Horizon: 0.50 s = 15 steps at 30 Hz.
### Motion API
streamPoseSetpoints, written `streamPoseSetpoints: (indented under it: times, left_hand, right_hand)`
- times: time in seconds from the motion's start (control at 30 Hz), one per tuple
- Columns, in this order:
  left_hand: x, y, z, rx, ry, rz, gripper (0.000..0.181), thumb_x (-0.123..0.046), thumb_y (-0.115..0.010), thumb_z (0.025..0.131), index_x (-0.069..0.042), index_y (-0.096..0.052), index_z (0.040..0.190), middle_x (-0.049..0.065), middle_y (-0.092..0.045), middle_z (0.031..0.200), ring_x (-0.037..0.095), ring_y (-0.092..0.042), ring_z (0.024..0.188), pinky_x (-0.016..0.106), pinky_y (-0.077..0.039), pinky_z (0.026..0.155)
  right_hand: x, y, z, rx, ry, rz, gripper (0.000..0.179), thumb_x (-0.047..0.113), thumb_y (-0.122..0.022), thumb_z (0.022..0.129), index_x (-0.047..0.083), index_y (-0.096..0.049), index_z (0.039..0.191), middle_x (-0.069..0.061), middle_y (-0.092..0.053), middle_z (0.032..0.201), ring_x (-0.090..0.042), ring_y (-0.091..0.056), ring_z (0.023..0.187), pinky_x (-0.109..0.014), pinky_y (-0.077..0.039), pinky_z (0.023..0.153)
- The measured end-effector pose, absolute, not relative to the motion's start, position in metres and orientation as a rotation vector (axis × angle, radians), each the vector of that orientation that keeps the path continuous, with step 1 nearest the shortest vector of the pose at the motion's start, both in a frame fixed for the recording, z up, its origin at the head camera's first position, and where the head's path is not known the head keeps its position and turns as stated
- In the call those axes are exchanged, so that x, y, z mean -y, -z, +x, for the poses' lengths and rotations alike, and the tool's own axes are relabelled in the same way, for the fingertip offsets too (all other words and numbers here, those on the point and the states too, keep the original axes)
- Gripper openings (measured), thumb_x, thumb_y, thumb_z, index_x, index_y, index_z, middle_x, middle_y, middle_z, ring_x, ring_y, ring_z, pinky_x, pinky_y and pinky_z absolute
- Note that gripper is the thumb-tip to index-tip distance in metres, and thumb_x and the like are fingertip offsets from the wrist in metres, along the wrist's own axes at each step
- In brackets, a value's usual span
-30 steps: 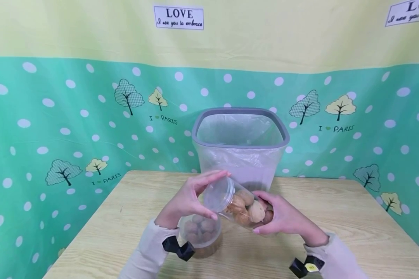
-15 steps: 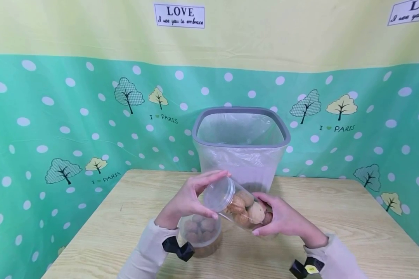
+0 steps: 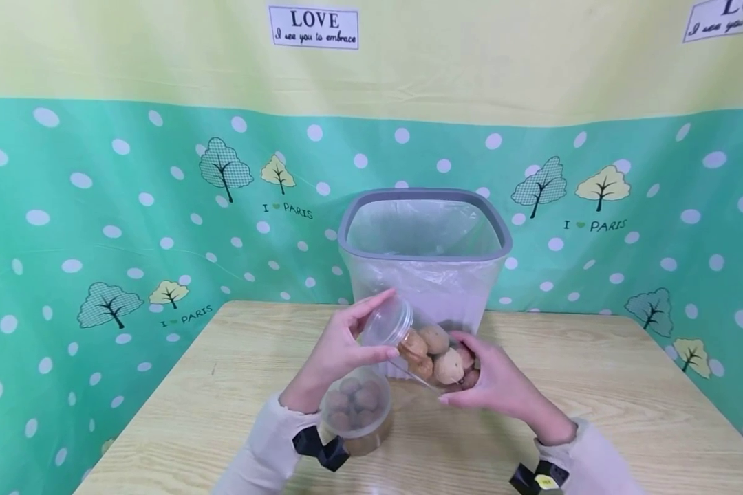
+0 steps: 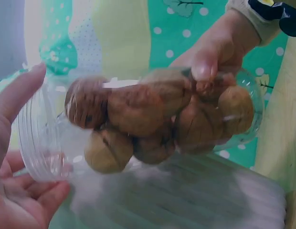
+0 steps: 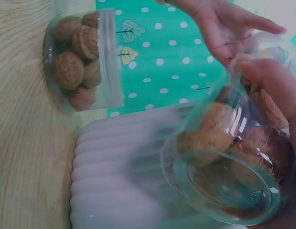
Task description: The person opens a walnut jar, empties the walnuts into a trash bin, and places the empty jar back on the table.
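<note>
Gripping a walnut jar (image 3: pixel 432 352), left fingers (image 3: pixel 371 302) spread wide, right fingers (image 3: pixel 470 343) curled round.

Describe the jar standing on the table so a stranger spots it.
Find the grey-rimmed bin. In the head view, below its left side, a lidded clear jar of walnuts stands on the wooden table. Unlike the tilted, held jar, it is upright.

Two clear plastic jars are counted: one held jar (image 4: pixel 74 138) and one standing jar (image 5: pixel 111 57). At least seven walnuts (image 4: pixel 136 109) are seen in the former, six in the latter. One left hand (image 3: pixel 340 344), one right hand (image 3: pixel 498 381), one lined waste bin (image 3: pixel 424 258), one desk (image 3: pixel 223 399), two wrist cameras (image 3: pixel 320 447) and two "LOVE" labels (image 3: pixel 314 27) are shown.
</note>
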State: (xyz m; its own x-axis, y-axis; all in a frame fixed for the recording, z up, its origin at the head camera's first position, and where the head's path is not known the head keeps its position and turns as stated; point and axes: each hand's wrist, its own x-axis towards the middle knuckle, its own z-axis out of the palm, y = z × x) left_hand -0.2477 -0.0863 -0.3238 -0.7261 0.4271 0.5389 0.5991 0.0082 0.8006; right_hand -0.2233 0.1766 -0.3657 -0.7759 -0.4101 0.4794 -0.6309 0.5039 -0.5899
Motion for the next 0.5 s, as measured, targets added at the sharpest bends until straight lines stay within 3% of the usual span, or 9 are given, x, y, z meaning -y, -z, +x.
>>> streamPoseSetpoints:
  times: [0.1, 0.2, 0.3, 0.4, 0.5]
  left_hand:
    - [0.084, 0.321, -0.242, 2.182, 1.769, -0.968, 0.073, -0.018, -0.082, 0.072, -0.005, -0.050, 0.136, 0.013, -0.049, 0.138, 0.025, -0.051, 0.119, 0.029, -0.046, 0.094]
    - [0.084, 0.321, -0.238, 2.214, 1.701, -0.930, 0.072, -0.015, -0.081, 0.073, -0.004, -0.049, 0.136, 0.014, -0.050, 0.137, 0.027, -0.050, 0.122, 0.035, -0.045, 0.098]
    - [0.087, 0.320, -0.237, 2.234, 1.623, -0.974, 0.079, -0.035, -0.080, 0.074, -0.002, -0.047, 0.137, 0.016, -0.049, 0.137, 0.029, -0.049, 0.122, 0.042, -0.044, 0.100]
    - [0.091, 0.320, -0.239, 2.255, 1.547, -1.072, 0.096, -0.060, -0.071, 0.070, -0.002, -0.043, 0.140, 0.017, -0.045, 0.139, 0.031, -0.047, 0.123, 0.045, -0.043, 0.100]
    - [0.098, 0.320, -0.242, 2.249, 1.514, -1.205, 0.105, -0.067, -0.066, 0.066, -0.002, -0.036, 0.144, 0.016, -0.040, 0.144, 0.031, -0.042, 0.128, 0.042, -0.040, 0.103]
  right_hand:
    - [-0.175, 0.367, -0.223, 2.437, -1.154, 0.869, 0.082, 0.027, -0.091, 0.056, 0.005, -0.052, 0.125, -0.004, -0.062, 0.114, -0.015, -0.060, 0.098, -0.030, -0.052, 0.084]
    - [-0.174, 0.368, -0.222, 2.415, -1.144, 0.860, 0.081, 0.026, -0.092, 0.056, 0.007, -0.053, 0.124, -0.001, -0.062, 0.113, -0.013, -0.060, 0.098, -0.029, -0.052, 0.083]
    - [-0.174, 0.369, -0.222, 2.411, -1.128, 0.864, 0.080, 0.027, -0.091, 0.056, 0.009, -0.053, 0.124, 0.000, -0.063, 0.112, -0.013, -0.059, 0.098, -0.029, -0.052, 0.084]
    - [-0.175, 0.370, -0.221, 2.413, -1.111, 0.871, 0.079, 0.026, -0.091, 0.057, 0.010, -0.054, 0.124, -0.001, -0.063, 0.113, -0.013, -0.059, 0.098, -0.030, -0.051, 0.084]
    - [-0.176, 0.370, -0.221, 2.419, -1.107, 0.878, 0.079, 0.024, -0.091, 0.056, 0.009, -0.054, 0.123, -0.001, -0.063, 0.112, -0.013, -0.059, 0.098, -0.031, -0.051, 0.085]
